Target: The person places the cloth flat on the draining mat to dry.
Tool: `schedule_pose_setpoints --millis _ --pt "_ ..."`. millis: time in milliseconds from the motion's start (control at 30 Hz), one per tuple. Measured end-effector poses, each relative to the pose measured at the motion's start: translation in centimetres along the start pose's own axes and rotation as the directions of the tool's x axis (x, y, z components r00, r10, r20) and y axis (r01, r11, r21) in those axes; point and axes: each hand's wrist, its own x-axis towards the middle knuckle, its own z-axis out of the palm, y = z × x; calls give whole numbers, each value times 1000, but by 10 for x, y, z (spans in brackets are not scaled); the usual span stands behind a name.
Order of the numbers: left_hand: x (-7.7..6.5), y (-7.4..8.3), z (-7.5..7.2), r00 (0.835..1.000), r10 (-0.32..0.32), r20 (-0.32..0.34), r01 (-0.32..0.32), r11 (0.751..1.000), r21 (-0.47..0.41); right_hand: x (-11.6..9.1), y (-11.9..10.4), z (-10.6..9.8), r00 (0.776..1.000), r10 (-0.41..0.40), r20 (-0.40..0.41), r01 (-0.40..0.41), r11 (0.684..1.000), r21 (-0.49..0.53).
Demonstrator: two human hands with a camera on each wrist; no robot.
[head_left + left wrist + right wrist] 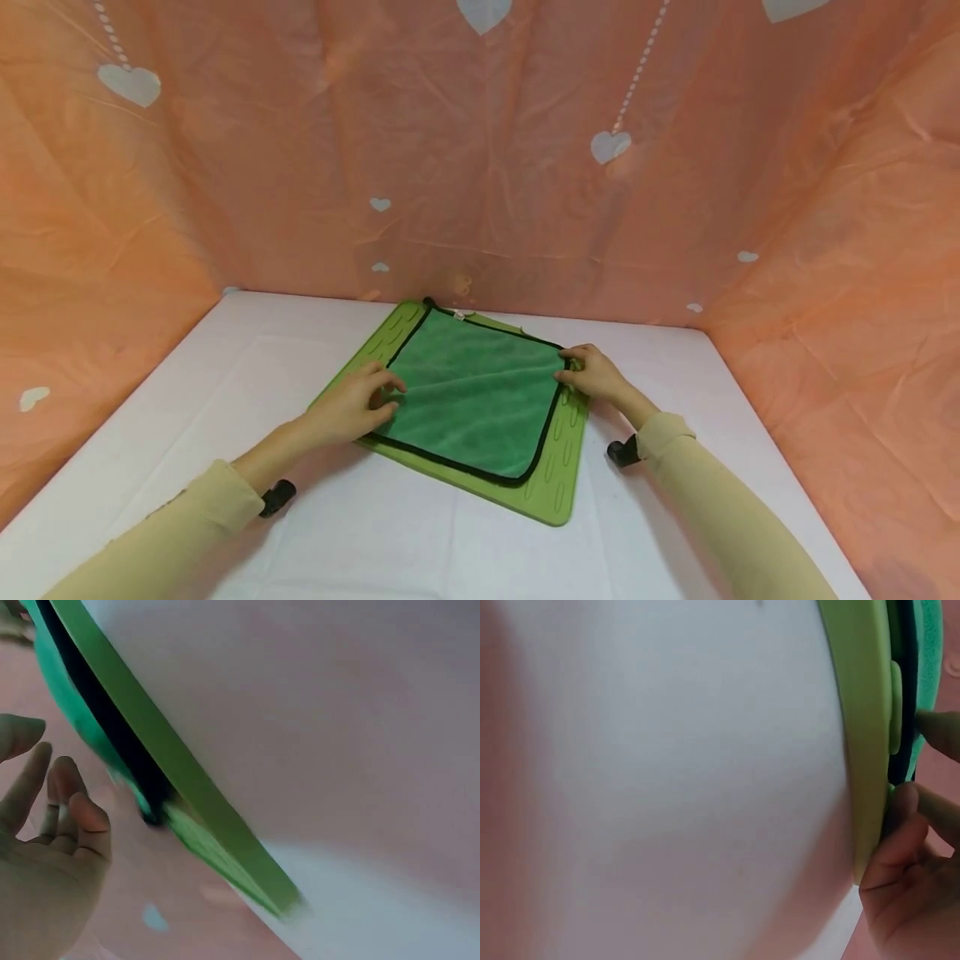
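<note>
A green towel (pixel 480 392) with black edging lies spread over a larger light green mat (pixel 558 492) patterned with raised ovals. My left hand (pixel 352 406) is over the towel's left side, thumb and fingers apart and loosely bent, nothing between them. In the left wrist view, that hand (pixel 56 847) is beside the towel's dark edge, with a gap between. At the towel's far right corner is my right hand (pixel 596 375), its thumb and fingertips spread apart along the black edging. The right wrist view shows the thumb (pixel 937 731) touching the towel's edge and the other fingers bent near the mat's side.
Both lie on a white-covered table (pixel 420 533). An orange curtain (pixel 465 167) with pale hearts encloses the back and both sides, and the mat's far edge is close to it. A small white tag (pixel 459 315) shows on the towel's far edge.
</note>
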Motion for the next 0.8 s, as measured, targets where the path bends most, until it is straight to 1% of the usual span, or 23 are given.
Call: schedule_pose_setpoints --millis 100,200,300,400,500,600,700,800 --pt "12 20 19 997 67 47 -67 998 -13 1 3 2 1000 -5 13 5 1000 11" --pt "24 43 39 986 127 111 -124 992 -38 3 4 3 1000 -6 24 5 1000 19" --pt "34 63 57 964 192 181 -186 981 -53 3 3 3 1000 -6 25 6 1000 12" --pt "43 78 72 935 241 260 -234 970 -59 3 3 4 1000 -13 21 13 1000 -3" --pt "51 88 83 905 274 324 -277 960 -40 3 2 4 1000 -16 15 16 1000 -3" --pt "56 93 91 885 290 364 -307 952 -11 3 1 5 1000 -14 6 14 1000 0" --pt "58 95 96 876 291 385 -317 948 5 2 2 5 1000 -6 6 6 1000 8" --pt "60 97 98 876 282 391 -310 951 8 2 3 3 1000 -7 7 7 1000 15"
